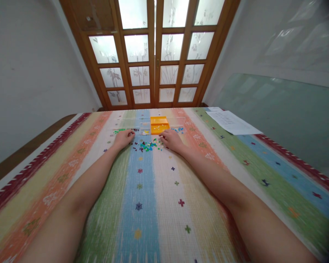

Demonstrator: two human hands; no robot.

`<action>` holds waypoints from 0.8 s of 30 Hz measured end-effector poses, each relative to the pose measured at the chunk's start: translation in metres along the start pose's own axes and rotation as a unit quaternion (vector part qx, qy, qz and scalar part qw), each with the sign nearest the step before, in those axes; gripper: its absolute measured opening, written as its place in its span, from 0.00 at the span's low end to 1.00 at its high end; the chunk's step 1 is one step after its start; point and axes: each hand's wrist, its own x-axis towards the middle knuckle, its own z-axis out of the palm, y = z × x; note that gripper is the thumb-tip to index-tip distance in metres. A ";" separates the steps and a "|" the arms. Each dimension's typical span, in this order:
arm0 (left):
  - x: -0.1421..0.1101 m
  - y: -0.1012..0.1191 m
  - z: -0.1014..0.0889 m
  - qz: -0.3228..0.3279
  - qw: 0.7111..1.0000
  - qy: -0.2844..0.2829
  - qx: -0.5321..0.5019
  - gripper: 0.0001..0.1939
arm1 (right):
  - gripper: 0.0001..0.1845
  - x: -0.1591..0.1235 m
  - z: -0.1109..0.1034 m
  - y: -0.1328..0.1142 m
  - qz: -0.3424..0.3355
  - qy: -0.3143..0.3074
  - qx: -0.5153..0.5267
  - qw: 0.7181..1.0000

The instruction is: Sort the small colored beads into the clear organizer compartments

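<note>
Both my forearms stretch far out over a striped, many-coloured cloth [153, 190]. My left hand [123, 138] rests knuckles up at the left of a heap of small coloured pieces [147, 145], its fingers curled together. My right hand [170, 139] lies at the right of the heap, fingers bent down onto the pieces near its fingertips. What either hand grips is too small to see. Just behind the heap stands an orange tray [159, 124], with clear compartments [142, 128] holding sorted pieces on both sides of it.
A white printed sheet [232, 122] lies at the far right of the cloth. Wooden doors with frosted glass panes [156, 54] stand behind the table. A glass sheet [285, 109] leans along the right wall. A plain white wall is on the left.
</note>
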 end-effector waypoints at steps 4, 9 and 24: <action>-0.004 0.019 0.003 0.054 0.998 -0.043 0.012 0.17 | 0.17 0.000 0.006 -0.010 -0.042 -0.044 -0.009 0.998; -0.007 0.037 0.006 0.089 0.993 -0.069 0.034 0.15 | 0.16 0.001 0.007 -0.009 -0.033 -0.059 0.007 0.998; -0.014 0.061 0.007 0.122 0.988 -0.098 0.017 0.15 | 0.04 0.007 0.007 0.009 0.058 -0.055 0.052 0.995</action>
